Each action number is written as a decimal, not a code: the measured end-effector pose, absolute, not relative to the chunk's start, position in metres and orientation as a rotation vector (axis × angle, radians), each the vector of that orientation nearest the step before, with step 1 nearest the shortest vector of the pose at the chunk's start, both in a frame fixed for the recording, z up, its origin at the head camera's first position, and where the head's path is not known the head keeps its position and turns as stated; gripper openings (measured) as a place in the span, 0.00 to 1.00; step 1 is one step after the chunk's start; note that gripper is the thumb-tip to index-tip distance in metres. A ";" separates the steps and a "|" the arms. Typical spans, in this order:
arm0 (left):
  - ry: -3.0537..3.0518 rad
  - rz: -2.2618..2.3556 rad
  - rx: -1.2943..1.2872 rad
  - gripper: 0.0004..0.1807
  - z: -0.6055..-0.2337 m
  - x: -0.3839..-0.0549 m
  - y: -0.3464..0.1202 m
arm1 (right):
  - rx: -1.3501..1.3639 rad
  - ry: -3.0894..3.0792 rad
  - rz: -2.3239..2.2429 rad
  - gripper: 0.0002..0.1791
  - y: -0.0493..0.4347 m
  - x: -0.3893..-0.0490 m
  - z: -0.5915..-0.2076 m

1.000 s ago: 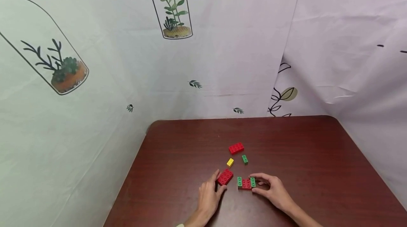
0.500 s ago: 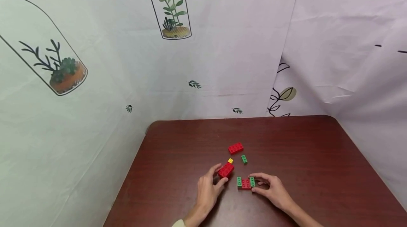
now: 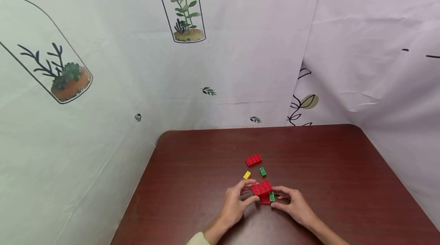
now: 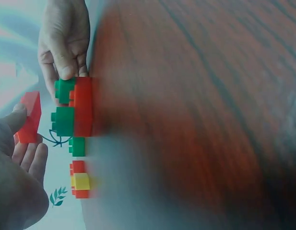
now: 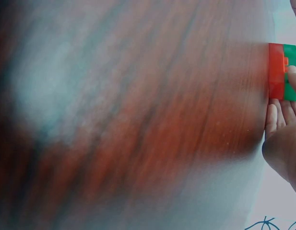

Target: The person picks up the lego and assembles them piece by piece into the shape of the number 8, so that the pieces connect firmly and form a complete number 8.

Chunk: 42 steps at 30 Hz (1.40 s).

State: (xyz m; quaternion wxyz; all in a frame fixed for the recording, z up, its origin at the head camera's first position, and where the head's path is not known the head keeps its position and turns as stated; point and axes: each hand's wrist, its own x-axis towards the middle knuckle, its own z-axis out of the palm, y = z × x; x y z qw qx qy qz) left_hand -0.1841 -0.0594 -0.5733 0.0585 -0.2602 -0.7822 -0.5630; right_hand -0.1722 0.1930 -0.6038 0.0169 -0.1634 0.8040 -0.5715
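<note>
Pinched between the thumb and fingers of my left hand (image 3: 234, 206) is a red building brick (image 3: 262, 187). It is held just above a second red brick (image 4: 83, 110) on the table. That lower brick carries a green brick (image 4: 65, 121) at one end and another green brick (image 4: 65, 90) at the other; in the left wrist view a gap separates the held brick from their studs. In the head view the held brick hides the left green one. My right hand (image 3: 296, 207) grips the lower brick's right end, thumb near, fingers behind.
Farther back on the dark wooden table (image 3: 192, 161) lie a small yellow brick (image 3: 247, 175), a small green brick (image 3: 262, 171) and a red brick (image 3: 253, 160). A printed cloth (image 3: 240, 58) hangs behind the table's far edge.
My left hand has lifted the red brick off the table, beside the yellow one, and carried it right over the lower red brick. The right hand stays in place.
</note>
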 end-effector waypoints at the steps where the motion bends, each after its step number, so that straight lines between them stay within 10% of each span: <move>1: -2.372 -1.706 -0.797 0.23 -0.575 -0.184 -0.059 | -0.509 2.497 -1.776 0.26 0.193 -0.172 -0.604; 42: -2.454 -1.526 -0.967 0.22 -0.597 -0.190 -0.062 | -0.514 2.454 -1.831 0.22 0.192 -0.173 -0.604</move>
